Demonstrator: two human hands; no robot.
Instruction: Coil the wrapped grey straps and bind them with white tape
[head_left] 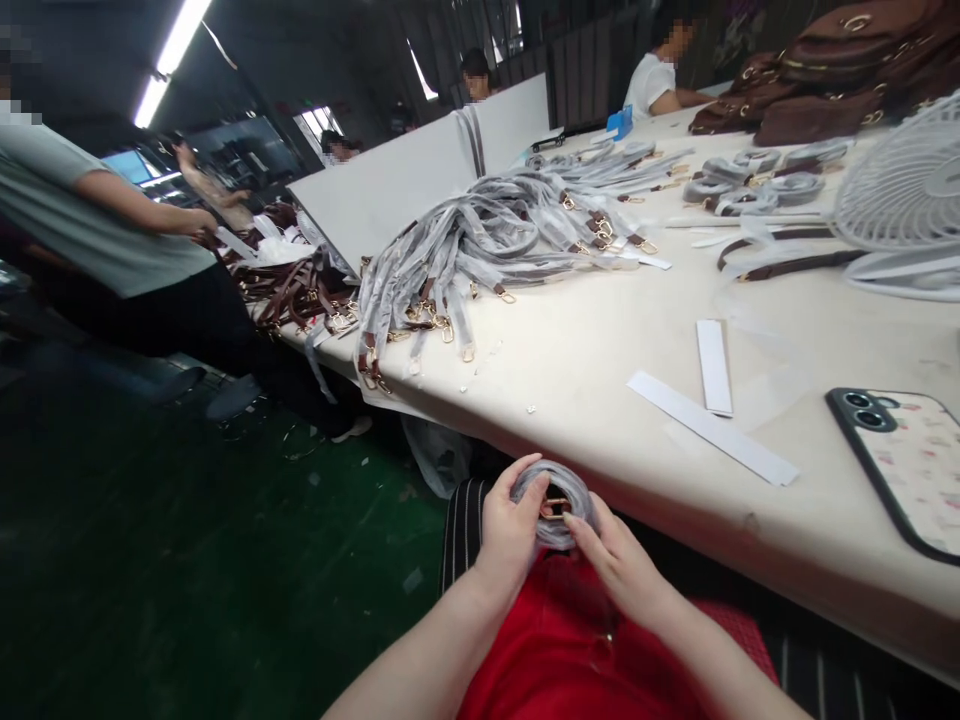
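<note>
A bag strap point(564, 480) wrapped in clear plastic is wound into a round coil, held over my lap just off the table's front edge. My left hand point(511, 510) grips the coil's left side, thumb on its inner rim. On the right side, my right hand point(609, 545) closes round it with the thumb near the middle. A gold metal buckle or clasp point(555, 507) shows inside the ring, between the fingers. Fingers behind the coil are hidden.
Plastic-wrapped straps point(480, 230) with gold clasps lie heaped on the white table point(577, 380). White strips point(712, 428), a phone point(911, 465), a fan point(911, 185), coiled straps point(795, 188) and brown bags point(832, 80) are to the right. A person point(112, 210) stands at left; others sit behind.
</note>
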